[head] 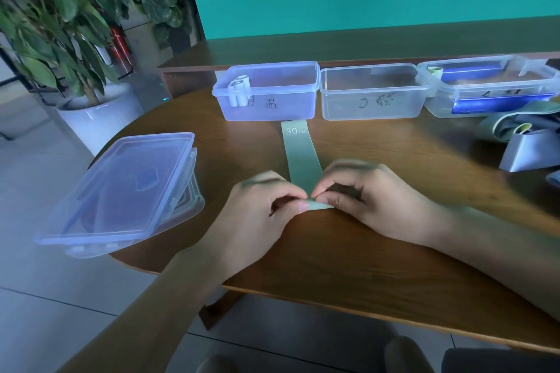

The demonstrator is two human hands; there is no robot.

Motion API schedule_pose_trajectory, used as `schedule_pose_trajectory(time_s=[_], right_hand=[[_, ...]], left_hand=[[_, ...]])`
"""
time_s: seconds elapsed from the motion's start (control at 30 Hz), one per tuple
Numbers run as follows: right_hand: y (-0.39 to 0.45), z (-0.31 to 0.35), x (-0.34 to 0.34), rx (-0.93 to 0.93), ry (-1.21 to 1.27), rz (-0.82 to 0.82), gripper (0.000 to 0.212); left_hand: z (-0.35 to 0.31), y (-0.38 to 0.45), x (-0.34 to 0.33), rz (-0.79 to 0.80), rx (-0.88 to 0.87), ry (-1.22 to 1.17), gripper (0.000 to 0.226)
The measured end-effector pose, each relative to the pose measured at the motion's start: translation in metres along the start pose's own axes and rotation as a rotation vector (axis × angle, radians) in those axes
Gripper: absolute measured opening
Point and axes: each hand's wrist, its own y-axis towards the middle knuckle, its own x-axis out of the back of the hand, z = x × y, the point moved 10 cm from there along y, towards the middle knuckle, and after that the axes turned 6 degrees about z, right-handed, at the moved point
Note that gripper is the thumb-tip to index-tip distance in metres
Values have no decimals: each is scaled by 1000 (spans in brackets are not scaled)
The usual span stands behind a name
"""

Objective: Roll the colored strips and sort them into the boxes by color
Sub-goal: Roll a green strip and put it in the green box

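A pale green strip (300, 157) lies flat on the brown wooden counter (378, 245), running from the person's hands straight away to the foot of the left box (268, 91), the landmark for everything here. Its far end, printed "30 LB", sits just in front of that box's near wall. The near end is curled up into the start of a roll. The left hand (257, 209) pinches that curled end between thumb and forefinger, the other fingers tucked under. The right hand (372, 200) does the same from the other side, its fingertips meeting the left hand's over the strip.

The left box is clear plastic with handwriting on its front, and a few white rolls (239, 89) stand against its left end. Touching its right side is the middle box (374, 92), also clear and handwritten; whether it holds anything I cannot tell. Further right of that is the right box (491, 85), with blue strips inside and a small pale roll at its back left corner. In front of the right box, a loose heap of grey and green strips (521, 136) lies on the counter. Well to the left and nearer than the left box, a stack of lidded clear containers (121, 194) overhangs the counter's edge, tilted. Behind it a potted plant (69, 24) stands on the floor.
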Motion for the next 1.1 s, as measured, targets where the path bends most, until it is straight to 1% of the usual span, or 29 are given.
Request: schedule_pose_trajectory(time_s=[0.07,0.2,0.3,0.37,0.43,0.57,0.67,0.73,0.83,1.0,1.1], right_hand=[[2,1,-1,33,-3,30,13],[6,-6,-2,28,29,64,24],[8,-10,-2,20,69,50,20],[9,-12,0,13,82,36,21],[10,-14,1,8,74,24,22],[12,-15,3,2,11,-8,24],[11,-16,5,-23,-30,-61,23],[10,-15,7,-33,5,-95,16],[10,-12,6,-16,13,-82,9],[10,-22,6,-64,1,-54,23],[11,-24,5,-81,0,-45,26]], left_hand=[[2,0,-1,0,-7,5,23],[1,2,-1,-15,-35,39,29],[-1,1,4,-46,-15,23,20],[-2,0,5,-30,13,-13,10],[-2,1,2,-3,26,-15,7],[5,6,-1,8,63,-7,13],[8,8,-3,10,76,-11,17],[10,9,-3,2,72,-13,18],[12,11,-4,2,70,21,22],[13,11,-5,0,73,61,31],[13,11,-4,3,105,42,35]])
